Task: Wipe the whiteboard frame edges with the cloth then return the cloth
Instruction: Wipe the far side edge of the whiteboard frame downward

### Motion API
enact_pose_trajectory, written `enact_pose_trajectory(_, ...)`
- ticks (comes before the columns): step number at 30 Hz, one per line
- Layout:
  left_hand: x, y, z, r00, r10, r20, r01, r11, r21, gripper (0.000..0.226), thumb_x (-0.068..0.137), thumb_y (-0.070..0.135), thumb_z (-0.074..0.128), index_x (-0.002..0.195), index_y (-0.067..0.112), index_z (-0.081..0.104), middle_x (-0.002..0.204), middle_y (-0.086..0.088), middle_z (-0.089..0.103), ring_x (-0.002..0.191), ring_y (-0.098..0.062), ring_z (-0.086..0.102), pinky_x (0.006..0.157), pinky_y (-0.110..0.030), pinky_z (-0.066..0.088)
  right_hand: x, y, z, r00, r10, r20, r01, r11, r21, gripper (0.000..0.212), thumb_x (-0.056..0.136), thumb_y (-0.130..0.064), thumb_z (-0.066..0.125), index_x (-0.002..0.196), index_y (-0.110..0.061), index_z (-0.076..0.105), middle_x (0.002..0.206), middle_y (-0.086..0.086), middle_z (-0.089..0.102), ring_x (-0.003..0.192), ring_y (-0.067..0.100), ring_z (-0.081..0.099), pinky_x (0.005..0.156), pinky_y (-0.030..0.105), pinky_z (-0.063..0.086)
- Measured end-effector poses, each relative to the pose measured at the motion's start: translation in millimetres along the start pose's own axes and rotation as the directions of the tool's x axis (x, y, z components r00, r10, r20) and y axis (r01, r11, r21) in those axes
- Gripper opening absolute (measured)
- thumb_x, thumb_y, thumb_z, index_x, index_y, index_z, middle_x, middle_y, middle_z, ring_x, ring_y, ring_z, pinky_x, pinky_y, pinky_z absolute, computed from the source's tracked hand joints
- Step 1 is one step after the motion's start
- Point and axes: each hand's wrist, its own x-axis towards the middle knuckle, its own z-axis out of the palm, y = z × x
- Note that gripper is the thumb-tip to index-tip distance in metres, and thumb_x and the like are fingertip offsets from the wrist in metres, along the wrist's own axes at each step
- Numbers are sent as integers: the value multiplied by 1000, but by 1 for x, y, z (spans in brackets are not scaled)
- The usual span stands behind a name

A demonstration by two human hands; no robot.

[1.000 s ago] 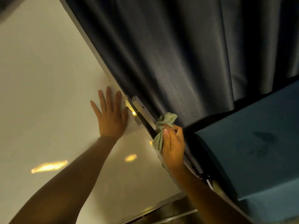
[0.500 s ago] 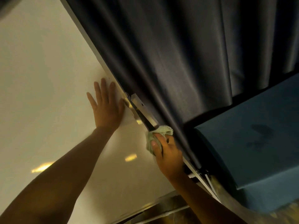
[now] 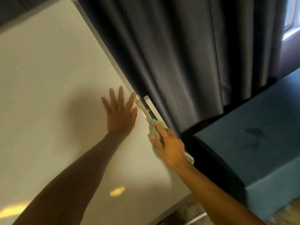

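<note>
The person is in the middle of the wiping step. The right hand (image 3: 168,143) is wrapped around a pale green cloth (image 3: 155,127), fingers curled over it, and presses the bunched cloth against the right-hand frame (image 3: 112,58) of the whiteboard (image 3: 48,95), just below a metal bracket (image 3: 142,109) fixed to that edge. A tail of the cloth shows under the wrist. The left hand (image 3: 121,114) lies flat on the board with fingers spread and straight, holding nothing, apparently steadying the board.

A dark curtain (image 3: 178,54) hangs close against the frame, and a blue padded seat (image 3: 259,135) sits beside it.

Judging by this view, only a stretch of one side edge is being worked. Whether the other edges have been wiped cannot be told from here. The bottom edge (image 3: 175,207) is visible but untouched by the cloth at this moment. Returning the cloth is clearly not yet done, and its resting place is out of view.
</note>
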Motion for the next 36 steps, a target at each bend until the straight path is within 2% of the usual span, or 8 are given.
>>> enact_pose_trajectory(5, -4, -9, 14, 997, 68, 22, -69, 997, 22, 72, 105, 65, 0, 170, 34, -2, 178, -13, 7, 161, -51, 8, 120, -79, 16, 2, 1, 22, 996, -14, -87, 3, 993, -119, 53, 98, -70, 18, 145, -46, 21, 127, 6, 59, 97, 24, 64, 74, 44, 58)
enact_pose_trajectory(11, -7, -9, 14, 996, 91, -14, -91, 996, 6, 75, 103, 68, 0, 169, 33, -8, 179, -11, 3, 161, -50, 7, 122, -77, 15, -2, -2, 23, 949, 186, -253, -164, 981, 108, 68, 84, -85, 36, 132, -37, 29, 104, -10, 63, 83, 16, 69, 68, 30, 55)
enact_pose_trajectory(14, -2, -4, 14, 996, 89, -32, -88, 996, 14, 77, 101, 69, -1, 169, 33, -10, 179, -11, 0, 161, -50, 6, 123, -76, 14, 0, 0, 17, 946, 151, -286, -129, 987, 95, 75, 88, -77, 45, 150, -47, 15, 112, -10, 63, 89, 15, 69, 74, 31, 54)
enact_pose_trajectory(17, -1, -1, 13, 997, 78, -25, -77, 997, 12, 77, 100, 69, -6, 168, 33, -11, 179, -11, 0, 161, -50, 6, 123, -76, 14, 3, 4, 11, 980, 6, -201, -18, 998, -59, 66, 98, -66, 34, 150, -60, -6, 131, -1, 62, 96, 20, 68, 77, 32, 57)
enact_pose_trajectory(24, 4, 0, 15, 995, 86, -42, -86, 996, -20, 73, 105, 67, 10, 169, 34, -3, 178, -11, 7, 161, -50, 9, 121, -79, 16, 17, 8, 7, 993, -113, -12, 109, 979, -174, 52, 98, -68, 1, 148, -60, -12, 130, 8, 57, 83, 20, 65, 57, 36, 59)
enact_pose_trajectory(27, 1, -2, 17, 996, 72, -53, -74, 997, -21, 72, 107, 66, 18, 170, 34, 1, 178, -10, 9, 162, -48, 11, 122, -79, 14, 15, 16, 7, 994, -94, 50, 101, 976, -193, 60, 99, -57, 9, 156, -45, -1, 128, 9, 57, 69, 14, 60, 53, 29, 53)
enact_pose_trajectory(31, -5, 3, 16, 998, 57, -22, -58, 998, -41, 63, 108, 56, 26, 167, 34, 17, 176, -10, 15, 160, -48, 16, 122, -76, 5, 3, 27, 8, 997, 0, 76, 7, 996, -84, 62, 99, -61, 14, 156, -38, 20, 136, 8, 55, 85, 20, 66, 72, 38, 59)
enact_pose_trajectory(36, -9, 3, 10, 997, 69, -43, -72, 995, -74, 69, 107, 57, 26, 169, 33, 6, 178, -8, 8, 161, -48, 15, 122, -80, 13, -28, 36, -4, 988, 39, 151, -34, 999, -34, 73, 93, -69, 7, 156, -37, 26, 141, 9, 53, 94, 25, 67, 82, 40, 57)
